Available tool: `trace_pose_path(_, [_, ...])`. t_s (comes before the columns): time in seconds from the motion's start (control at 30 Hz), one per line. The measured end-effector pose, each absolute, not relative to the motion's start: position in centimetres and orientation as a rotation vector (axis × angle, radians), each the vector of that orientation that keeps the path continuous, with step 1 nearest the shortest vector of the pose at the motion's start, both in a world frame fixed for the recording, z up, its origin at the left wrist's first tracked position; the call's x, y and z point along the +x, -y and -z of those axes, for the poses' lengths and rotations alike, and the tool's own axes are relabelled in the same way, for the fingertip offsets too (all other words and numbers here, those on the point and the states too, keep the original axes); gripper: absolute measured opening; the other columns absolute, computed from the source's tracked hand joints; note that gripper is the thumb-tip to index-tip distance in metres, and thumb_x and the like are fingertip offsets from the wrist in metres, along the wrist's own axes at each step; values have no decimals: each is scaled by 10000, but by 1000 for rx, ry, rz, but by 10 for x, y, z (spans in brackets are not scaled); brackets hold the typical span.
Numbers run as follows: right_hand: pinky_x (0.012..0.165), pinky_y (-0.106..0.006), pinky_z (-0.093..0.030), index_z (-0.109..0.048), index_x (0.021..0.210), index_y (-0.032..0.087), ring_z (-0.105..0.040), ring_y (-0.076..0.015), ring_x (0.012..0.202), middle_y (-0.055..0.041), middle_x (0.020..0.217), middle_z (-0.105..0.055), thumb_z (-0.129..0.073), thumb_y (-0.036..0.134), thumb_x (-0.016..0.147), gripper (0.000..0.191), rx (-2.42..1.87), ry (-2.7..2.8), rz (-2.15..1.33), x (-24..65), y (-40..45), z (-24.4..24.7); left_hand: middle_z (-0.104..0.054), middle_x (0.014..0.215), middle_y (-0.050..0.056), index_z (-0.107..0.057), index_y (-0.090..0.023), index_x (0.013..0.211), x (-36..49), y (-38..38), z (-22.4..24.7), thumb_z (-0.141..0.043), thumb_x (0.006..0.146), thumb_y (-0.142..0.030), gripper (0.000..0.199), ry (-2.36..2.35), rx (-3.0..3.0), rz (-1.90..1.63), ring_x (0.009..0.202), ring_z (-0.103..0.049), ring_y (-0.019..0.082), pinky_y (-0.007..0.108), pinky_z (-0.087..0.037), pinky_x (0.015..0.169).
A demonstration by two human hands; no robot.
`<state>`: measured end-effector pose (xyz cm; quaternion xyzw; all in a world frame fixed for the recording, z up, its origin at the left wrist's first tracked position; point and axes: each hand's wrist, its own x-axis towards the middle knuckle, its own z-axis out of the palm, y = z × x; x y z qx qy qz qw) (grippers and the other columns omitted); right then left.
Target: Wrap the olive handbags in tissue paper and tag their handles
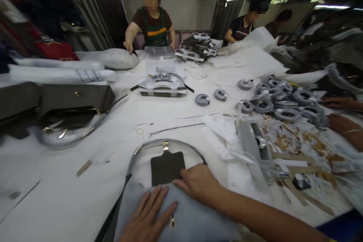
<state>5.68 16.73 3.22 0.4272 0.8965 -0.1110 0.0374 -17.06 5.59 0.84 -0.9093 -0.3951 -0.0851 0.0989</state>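
My left hand (pixel 149 215) lies flat, fingers spread, on a pale grey protective sheet (pixel 201 217) covering a dark handbag at the bottom centre. A small gold fitting (pixel 172 220) shows through the sheet. Beyond its top edge lies a dark olive square tag (pixel 166 162), joined by a gold clasp (pixel 166 145) to the grey-wrapped curved handle (pixel 132 162). With thumb and forefinger together, my right hand (pixel 200 183) grips the tag's lower right corner. Most of the bag is hidden beneath the sheet and my hands.
Dark bags (pixel 75 96) lie at left. Several coiled grey-wrapped straps (pixel 286 102) are heaped at right, beside a tape dispenser (pixel 253 143) and paper scraps. Another wrapped bag (pixel 163 91) sits ahead. A co-worker (pixel 153 26) stands across the table; another person's hands (pixel 344 126) reach in at right.
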Motion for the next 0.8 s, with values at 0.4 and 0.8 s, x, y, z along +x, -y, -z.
trace_pose_path(0.4, [795, -339, -454, -705, 968, 108, -663, -276, 929, -168, 964, -727, -547, 458, 947, 384, 1583, -2874, 689, 11, -225, -55, -178, 1633, 94, -236, -333, 1534, -162, -46, -26, -464, 931, -609, 701, 1458, -2965, 239, 1474, -236, 318, 536, -222, 1185])
trace_pose_path(0.8, [949, -301, -487, -726, 1089, 208, -625, -158, 1047, -53, 1090, -716, -521, 199, 965, 239, 672, -3477, 1077, 58, -144, -58, -408, 1531, 114, -378, -254, 1487, -167, -51, -35, -501, 928, -569, 653, 1319, -3024, 463, 1410, -359, 311, 514, -281, 1168])
